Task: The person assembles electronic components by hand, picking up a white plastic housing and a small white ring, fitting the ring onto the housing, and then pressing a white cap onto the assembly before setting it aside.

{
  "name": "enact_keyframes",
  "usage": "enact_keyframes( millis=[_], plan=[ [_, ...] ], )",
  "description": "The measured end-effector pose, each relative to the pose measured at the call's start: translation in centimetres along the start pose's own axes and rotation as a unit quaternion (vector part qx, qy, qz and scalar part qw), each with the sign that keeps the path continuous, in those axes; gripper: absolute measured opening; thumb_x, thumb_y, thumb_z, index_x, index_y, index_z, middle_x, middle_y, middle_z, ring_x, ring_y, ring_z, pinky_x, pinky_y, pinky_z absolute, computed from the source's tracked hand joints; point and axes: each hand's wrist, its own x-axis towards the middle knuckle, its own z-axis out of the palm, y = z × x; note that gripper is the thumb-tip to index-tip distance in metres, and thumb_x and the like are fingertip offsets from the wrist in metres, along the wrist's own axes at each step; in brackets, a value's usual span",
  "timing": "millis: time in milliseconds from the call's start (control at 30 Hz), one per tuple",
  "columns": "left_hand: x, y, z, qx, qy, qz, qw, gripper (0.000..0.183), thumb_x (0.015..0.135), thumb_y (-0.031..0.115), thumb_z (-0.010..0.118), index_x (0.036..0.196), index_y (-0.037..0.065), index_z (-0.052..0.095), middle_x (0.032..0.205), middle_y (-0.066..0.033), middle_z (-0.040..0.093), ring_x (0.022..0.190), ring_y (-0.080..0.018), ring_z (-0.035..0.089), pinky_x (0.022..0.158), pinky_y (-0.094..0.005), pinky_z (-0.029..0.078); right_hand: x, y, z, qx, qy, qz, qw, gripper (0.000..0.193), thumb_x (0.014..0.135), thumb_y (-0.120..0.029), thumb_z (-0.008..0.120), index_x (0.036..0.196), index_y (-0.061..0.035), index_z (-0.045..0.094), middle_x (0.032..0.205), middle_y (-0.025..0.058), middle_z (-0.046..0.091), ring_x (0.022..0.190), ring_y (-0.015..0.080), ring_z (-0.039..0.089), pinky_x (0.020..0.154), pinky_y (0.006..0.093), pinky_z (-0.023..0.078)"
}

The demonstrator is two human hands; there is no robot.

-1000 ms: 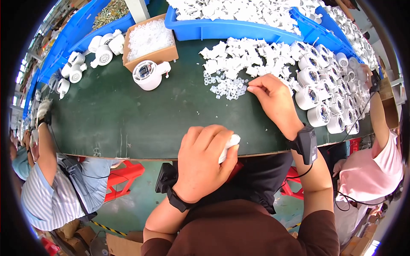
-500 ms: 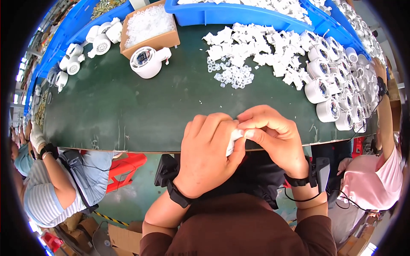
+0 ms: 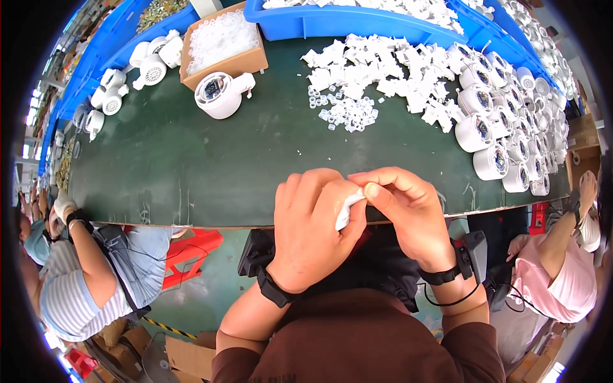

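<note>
Near the table's front edge, my left hand (image 3: 313,223) is closed round a small white plastic piece (image 3: 345,214). Its fingers hide most of that piece. The thumb and index finger of my right hand (image 3: 408,214) pinch together at the piece's upper end. Whatever lies between those fingertips is too small to make out. Beyond my hands are a pile of small clear plastic rings (image 3: 350,115) and a heap of white plastic brackets (image 3: 370,64). A white round housing (image 3: 220,105) with electronics inside stands alone at the left.
Several white round housings (image 3: 490,161) crowd the right of the green table (image 3: 223,166). A cardboard box (image 3: 233,67) of clear parts and blue bins (image 3: 357,25) line the back. More white housings (image 3: 153,70) lie at the far left. People sit on both sides.
My right hand has shifted slightly, and more of the white piece shows below my left fingers. The person at the right has drawn an arm back from the housings.
</note>
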Motion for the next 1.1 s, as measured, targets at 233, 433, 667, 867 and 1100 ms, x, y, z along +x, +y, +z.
enact_keyframes(
  millis=[233, 433, 667, 867, 1100],
  plan=[
    [0.1, -0.2, 0.0, -0.008, 0.008, 0.02, 1.0, 0.037, 0.071, 0.001, 0.08, 0.101, 0.012, 0.062, 0.1, -0.0069, 0.064, 0.085, -0.029, 0.059, 0.076, -0.0401, 0.045, -0.4, 0.4, 0.5, -0.026, 0.021, -0.026, 0.999, 0.016, 0.103, -0.003, 0.06, 0.115, 0.0017, 0.07, 0.114, 0.0091, 0.072, 0.108, 0.0154, 0.067, 0.098, 0.0319, 0.053],
    [0.6, -1.6, -3.3, 0.023, -0.066, 0.037, 0.997, 0.026, 0.073, 0.006, 0.082, 0.092, 0.01, 0.065, 0.096, -0.0079, 0.068, 0.088, -0.03, 0.062, 0.081, -0.0419, 0.045, -0.5, 0.7, -0.4, -0.227, -0.055, -0.165, 0.958, 0.018, 0.1, -0.002, 0.064, 0.116, -0.0018, 0.072, 0.118, 0.0122, 0.07, 0.11, 0.0216, 0.066, 0.095, 0.0333, 0.051],
    [0.0, -5.1, -7.5, 0.356, 0.116, -0.065, 0.925, 0.084, 0.078, 0.036, 0.087, 0.15, 0.01, 0.051, 0.161, -0.0153, 0.038, 0.146, -0.0423, 0.032, 0.117, -0.0541, 0.026, 0.2, -5.0, -9.8, -0.715, 0.386, -0.24, 0.531, 0.056, 0.084, -0.043, 0.082, 0.123, -0.0069, 0.067, 0.127, 0.0119, 0.058, 0.125, 0.0359, 0.045, 0.109, 0.054, 0.028],
    [-0.9, -3.4, -4.6, 0.22, 0.022, -0.066, 0.973, 0.066, 0.083, 0.013, 0.078, 0.145, 0.008, 0.056, 0.156, -0.0148, 0.044, 0.144, -0.0401, 0.036, 0.117, -0.0506, 0.027, 1.7, -4.8, -14.0, -0.743, 0.352, -0.176, 0.542, 0.065, 0.077, -0.046, 0.086, 0.124, -0.0057, 0.067, 0.13, 0.0099, 0.058, 0.126, 0.0361, 0.045, 0.106, 0.0527, 0.034],
    [-1.5, -0.8, -2.9, -0.075, -0.086, -0.096, 0.989, 0.037, 0.094, 0.009, 0.066, 0.131, 0.001, 0.063, 0.134, -0.0181, 0.06, 0.127, -0.036, 0.053, 0.109, -0.0428, 0.041, -1.0, -2.2, -6.8, -0.351, 0.165, -0.289, 0.875, 0.067, 0.082, -0.007, 0.082, 0.139, -0.0023, 0.048, 0.126, 0.0099, 0.059, 0.117, 0.0199, 0.059, 0.101, 0.0362, 0.048]
  ],
)
